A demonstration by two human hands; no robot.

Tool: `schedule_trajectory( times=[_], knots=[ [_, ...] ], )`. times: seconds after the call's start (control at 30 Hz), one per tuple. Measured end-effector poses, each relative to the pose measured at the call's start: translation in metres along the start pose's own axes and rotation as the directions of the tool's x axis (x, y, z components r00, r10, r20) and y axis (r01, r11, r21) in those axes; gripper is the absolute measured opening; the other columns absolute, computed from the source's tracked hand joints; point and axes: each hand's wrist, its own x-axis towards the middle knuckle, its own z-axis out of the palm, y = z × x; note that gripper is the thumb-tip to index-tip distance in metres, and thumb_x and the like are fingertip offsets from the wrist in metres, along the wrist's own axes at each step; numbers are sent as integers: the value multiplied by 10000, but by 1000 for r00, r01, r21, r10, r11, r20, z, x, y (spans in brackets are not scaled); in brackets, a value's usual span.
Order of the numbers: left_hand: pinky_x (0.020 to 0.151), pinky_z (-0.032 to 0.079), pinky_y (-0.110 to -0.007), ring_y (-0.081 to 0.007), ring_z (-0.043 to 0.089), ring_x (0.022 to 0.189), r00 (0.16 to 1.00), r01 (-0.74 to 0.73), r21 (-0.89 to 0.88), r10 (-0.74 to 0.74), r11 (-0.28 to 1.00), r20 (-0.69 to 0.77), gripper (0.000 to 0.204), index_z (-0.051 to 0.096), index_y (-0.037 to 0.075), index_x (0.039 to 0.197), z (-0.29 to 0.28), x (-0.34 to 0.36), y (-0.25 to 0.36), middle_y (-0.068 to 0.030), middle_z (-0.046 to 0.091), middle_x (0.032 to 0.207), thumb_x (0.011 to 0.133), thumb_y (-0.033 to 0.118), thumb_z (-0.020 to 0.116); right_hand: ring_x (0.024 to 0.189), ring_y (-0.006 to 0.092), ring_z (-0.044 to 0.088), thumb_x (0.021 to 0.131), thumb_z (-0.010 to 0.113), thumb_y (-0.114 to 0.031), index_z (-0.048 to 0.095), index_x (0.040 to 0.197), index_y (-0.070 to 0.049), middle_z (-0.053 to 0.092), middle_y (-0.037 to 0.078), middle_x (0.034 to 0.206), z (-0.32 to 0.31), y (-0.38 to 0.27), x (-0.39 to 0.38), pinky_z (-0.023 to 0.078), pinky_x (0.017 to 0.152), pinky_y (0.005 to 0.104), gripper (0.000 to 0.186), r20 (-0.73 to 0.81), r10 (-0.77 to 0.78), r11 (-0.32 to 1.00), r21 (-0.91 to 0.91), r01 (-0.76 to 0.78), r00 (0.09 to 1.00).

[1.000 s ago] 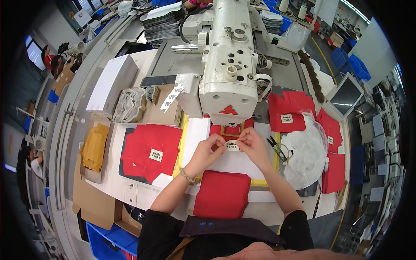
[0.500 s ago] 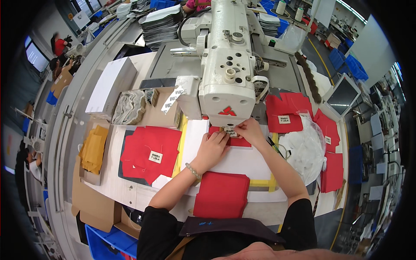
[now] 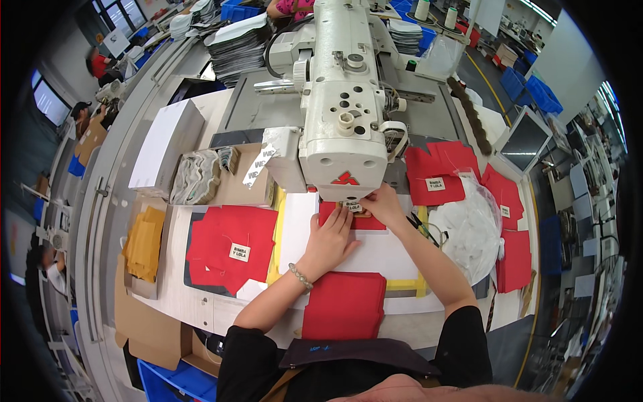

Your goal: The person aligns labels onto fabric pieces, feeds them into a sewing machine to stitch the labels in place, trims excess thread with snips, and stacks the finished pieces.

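A white sewing machine head [image 3: 343, 144] stands straight ahead. Beneath its front lies a red fabric piece [image 3: 370, 223] with a small white printed label [image 3: 351, 206] on it. My left hand [image 3: 329, 241], a beaded bracelet at its wrist, rests flat with fingers stretched over the fabric, their tips at the label's near left edge. At the label's right edge, the thumb and fingers of my right hand [image 3: 383, 206] are pinched together; the exact fingertip contact is partly hidden. Nearer to me lies a stack of red fabric pieces [image 3: 344, 305].
Labelled red pieces lie left [image 3: 231, 244] and right [image 3: 435, 181]. A white pile in clear plastic [image 3: 465, 231] and dark-handled scissors [image 3: 423, 228] are at right. To the left are a box of yellow pieces [image 3: 144, 244], a cardboard tray [image 3: 251, 174] and a white box [image 3: 164, 144].
My view has shifted slightly. The left hand's fingers still lie on the fabric, a little straighter and flatter; the right hand stays pinched at the label.
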Motion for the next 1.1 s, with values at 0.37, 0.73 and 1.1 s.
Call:
schedule_trajectory(
  times=[0.37,0.73,1.1],
  knots=[
    [998,327,-517,-262,449,1296,998,44,28,-45,999,39,720,502,-11,1340,8,6,6,-150,535,1358,861,520,589,665,156,668,805,679,3,518,932,35,655,103,782,1,-2,-1,549,514,279,207,-12,25,1000,7,-25,1000],
    [1030,321,-460,-295,414,1309,999,52,2,-52,999,10,762,481,13,1365,14,8,1,-161,512,1363,837,550,596,687,243,634,802,673,-41,588,994,-9,661,109,828,-7,-7,-20,507,660,372,213,-16,-281,885,-391,252,960],
    [1038,324,-441,-317,413,1294,998,38,-110,-33,993,44,744,484,42,1359,11,7,-8,-153,483,1377,826,544,616,955,217,568,772,638,-84,596,1033,-87,671,18,1046,-32,13,-25,405,849,380,265,366,-680,367,-582,726,636]
  ],
)
